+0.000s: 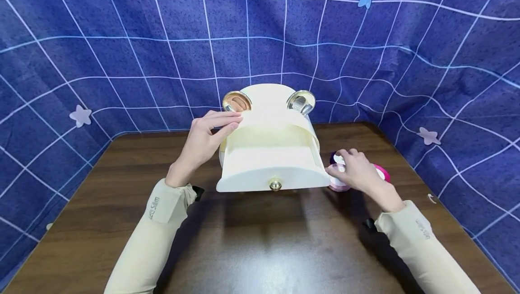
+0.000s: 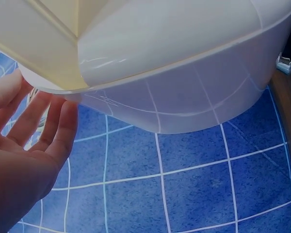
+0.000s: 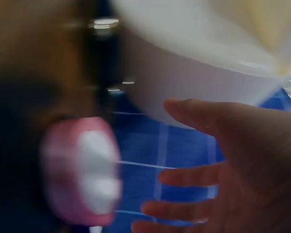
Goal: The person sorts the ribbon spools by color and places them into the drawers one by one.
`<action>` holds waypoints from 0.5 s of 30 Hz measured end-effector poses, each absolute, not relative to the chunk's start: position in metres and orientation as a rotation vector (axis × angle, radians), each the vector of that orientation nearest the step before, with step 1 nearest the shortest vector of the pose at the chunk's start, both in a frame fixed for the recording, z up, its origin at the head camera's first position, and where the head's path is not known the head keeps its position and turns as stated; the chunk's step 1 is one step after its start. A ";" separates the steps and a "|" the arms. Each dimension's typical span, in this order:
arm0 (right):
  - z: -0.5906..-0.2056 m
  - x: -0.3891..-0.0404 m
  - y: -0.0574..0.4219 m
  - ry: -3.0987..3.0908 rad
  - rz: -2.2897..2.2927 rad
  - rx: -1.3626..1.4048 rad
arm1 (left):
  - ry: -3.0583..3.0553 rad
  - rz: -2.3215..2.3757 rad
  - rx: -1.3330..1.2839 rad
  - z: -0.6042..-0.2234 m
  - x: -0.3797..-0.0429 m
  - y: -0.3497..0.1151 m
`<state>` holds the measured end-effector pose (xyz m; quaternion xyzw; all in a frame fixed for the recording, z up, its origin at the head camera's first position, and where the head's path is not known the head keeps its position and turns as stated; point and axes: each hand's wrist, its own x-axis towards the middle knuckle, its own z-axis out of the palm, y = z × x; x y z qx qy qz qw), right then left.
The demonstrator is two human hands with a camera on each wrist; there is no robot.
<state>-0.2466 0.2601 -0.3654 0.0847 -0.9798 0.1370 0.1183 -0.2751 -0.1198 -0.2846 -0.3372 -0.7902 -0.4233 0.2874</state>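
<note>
A white box [image 1: 268, 93] with two metallic, ear-like discs has its drawer [image 1: 272, 174] pulled out toward me, a round gold knob [image 1: 275, 184] on the front. My left hand [image 1: 209, 133] holds the box's upper left rim beside the left disc. In the left wrist view its fingertips [image 2: 68, 109] meet the rim and are partly hidden by it. To the right of the drawer, my right hand [image 1: 355, 172] hovers over several round rolls, fingers spread and loosely bent. A pink roll [image 3: 97, 179] with a white centre lies near those fingers in the right wrist view.
The box stands on a brown wooden table [image 1: 264, 249]. A magenta roll [image 1: 383, 173] shows past my right hand, and a dark purple one [image 1: 334, 157] lies farther back. Blue gridded cloth [image 1: 183, 50] with star shapes hangs behind and beside the table.
</note>
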 end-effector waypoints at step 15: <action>-0.404 -0.251 0.253 -2.884 0.221 0.257 | -2.110 -1.138 -0.911 -0.283 -0.275 -0.120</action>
